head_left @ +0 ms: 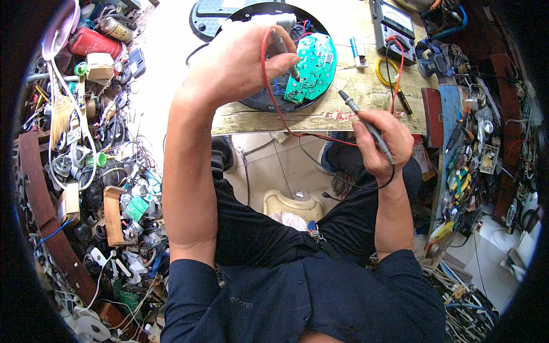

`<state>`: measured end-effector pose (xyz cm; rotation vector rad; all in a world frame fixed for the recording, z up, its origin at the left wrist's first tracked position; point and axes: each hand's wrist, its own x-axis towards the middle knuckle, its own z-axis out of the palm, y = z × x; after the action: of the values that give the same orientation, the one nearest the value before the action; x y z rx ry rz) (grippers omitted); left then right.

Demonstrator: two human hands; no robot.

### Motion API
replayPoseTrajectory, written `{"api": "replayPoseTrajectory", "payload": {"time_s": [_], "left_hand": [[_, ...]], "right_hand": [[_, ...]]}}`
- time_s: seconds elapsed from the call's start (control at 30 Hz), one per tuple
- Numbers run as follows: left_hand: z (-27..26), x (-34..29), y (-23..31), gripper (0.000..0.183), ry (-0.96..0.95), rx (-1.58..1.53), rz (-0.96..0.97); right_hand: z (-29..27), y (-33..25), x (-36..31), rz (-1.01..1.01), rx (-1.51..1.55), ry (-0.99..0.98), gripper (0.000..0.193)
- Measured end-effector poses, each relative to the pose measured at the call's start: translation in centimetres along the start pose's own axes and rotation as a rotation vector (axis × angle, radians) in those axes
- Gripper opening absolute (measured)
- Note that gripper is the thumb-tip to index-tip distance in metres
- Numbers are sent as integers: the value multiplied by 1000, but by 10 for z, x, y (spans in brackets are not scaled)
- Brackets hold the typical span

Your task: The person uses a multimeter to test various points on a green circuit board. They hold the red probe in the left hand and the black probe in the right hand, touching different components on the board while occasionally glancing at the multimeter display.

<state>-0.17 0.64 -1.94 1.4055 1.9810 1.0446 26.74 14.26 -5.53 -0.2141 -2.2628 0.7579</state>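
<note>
My left hand [237, 66] is closed round a grey test probe [293, 72] with a red lead. Its tip points down at a green circuit board [321, 60]; whether it touches, I cannot tell. The board lies tilted in a round black housing [260, 104] on the table. Between the fingers of my right hand [390, 140] is a second grey test probe [351, 103], with a black lead. Its tip points up and left, apart from the board, over the table's front edge. Both leads belong with the multimeter [394, 28] at the far right.
The wooden table [349, 86] also bears a small box [358, 52], a yellow tape roll [386, 71] and a dark round cover [206, 20]. Piled parts and cables [126, 211] crowd the left. Tools [463, 171] fill a tray at right. A cream stool [293, 206] stands below.
</note>
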Motion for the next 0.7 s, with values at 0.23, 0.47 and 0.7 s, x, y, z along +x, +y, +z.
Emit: {"api": "replayPoseTrajectory", "payload": {"time_s": [0.23,0.47,0.7], "left_hand": [[0,0,-2,25,0,3,45],[1,2,-4,28,9,22,54],[2,1,-1,22,-2,-9,52]], "right_hand": [[-2,-1,1,-5,8,-36,22],[-3,0,0,-9,32,-41,20],[-4,1,-2,2,36,-75,20]]}}
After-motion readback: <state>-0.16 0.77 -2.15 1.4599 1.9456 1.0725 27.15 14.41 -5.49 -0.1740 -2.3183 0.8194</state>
